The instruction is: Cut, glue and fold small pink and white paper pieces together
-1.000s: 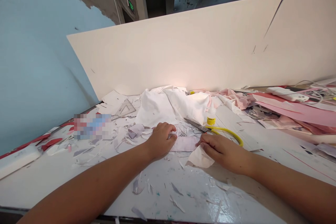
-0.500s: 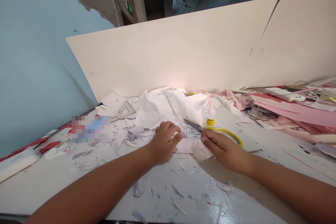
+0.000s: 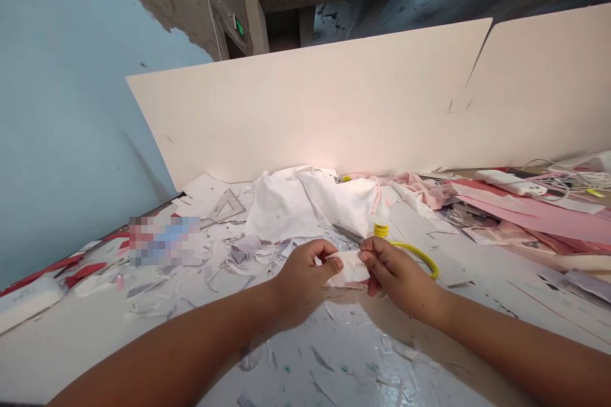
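A small white piece of fabric (image 3: 351, 269) is stretched between my two hands, just above the table. My left hand (image 3: 308, 276) pinches its left end between thumb and fingers. At its right end, my right hand (image 3: 394, 270) grips it, thumb against fingertips. Behind the right hand lie scissors with a yellow handle (image 3: 424, 259); the hand hides part of them. A small bottle with a yellow label (image 3: 380, 227) stands just beyond. Crumpled white cloth (image 3: 286, 206) is heaped behind my hands.
Scraps of paper or cloth (image 3: 243, 251) litter the table (image 3: 229, 365). A clear set square (image 3: 228, 205) lies back left. Pink sheets (image 3: 539, 210) and a white power strip (image 3: 510, 182) are piled at right. A pale partition (image 3: 310, 114) closes the far side.
Both hands have lifted the white fabric a little off the table and drawn closer together. The left fingers now pinch its left end. The view has tilted up slightly.
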Available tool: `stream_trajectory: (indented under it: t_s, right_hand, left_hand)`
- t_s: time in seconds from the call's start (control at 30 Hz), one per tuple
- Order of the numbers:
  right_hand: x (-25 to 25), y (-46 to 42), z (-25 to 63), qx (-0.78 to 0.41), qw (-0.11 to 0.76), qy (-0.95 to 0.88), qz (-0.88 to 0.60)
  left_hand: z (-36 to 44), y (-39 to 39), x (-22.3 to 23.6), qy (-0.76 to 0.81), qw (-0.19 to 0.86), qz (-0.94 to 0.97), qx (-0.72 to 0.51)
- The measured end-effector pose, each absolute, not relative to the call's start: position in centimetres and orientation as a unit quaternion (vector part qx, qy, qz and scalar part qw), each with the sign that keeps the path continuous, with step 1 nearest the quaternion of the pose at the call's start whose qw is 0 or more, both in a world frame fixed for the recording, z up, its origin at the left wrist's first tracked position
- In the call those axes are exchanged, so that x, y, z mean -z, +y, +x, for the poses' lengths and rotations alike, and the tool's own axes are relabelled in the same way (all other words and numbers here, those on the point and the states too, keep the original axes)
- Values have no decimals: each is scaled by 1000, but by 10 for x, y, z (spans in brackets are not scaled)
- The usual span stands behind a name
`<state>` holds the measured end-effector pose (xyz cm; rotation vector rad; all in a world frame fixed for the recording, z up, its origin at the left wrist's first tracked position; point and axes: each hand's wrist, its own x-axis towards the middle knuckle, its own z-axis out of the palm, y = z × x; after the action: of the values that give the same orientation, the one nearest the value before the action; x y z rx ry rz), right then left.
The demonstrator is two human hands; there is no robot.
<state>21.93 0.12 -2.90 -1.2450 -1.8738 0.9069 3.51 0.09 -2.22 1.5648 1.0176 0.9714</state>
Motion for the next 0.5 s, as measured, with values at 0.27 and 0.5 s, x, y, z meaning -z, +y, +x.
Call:
stream_trajectory:
  t_s: [0.27, 0.5]
  right_hand:
    - [28, 1, 214, -420, 417, -694, -411]
    - [11, 0, 227, -450, 324, -695, -458]
  left_hand:
    - [37, -2, 18, 422, 488, 657, -390]
    - [33, -6, 27, 413, 524, 609, -428]
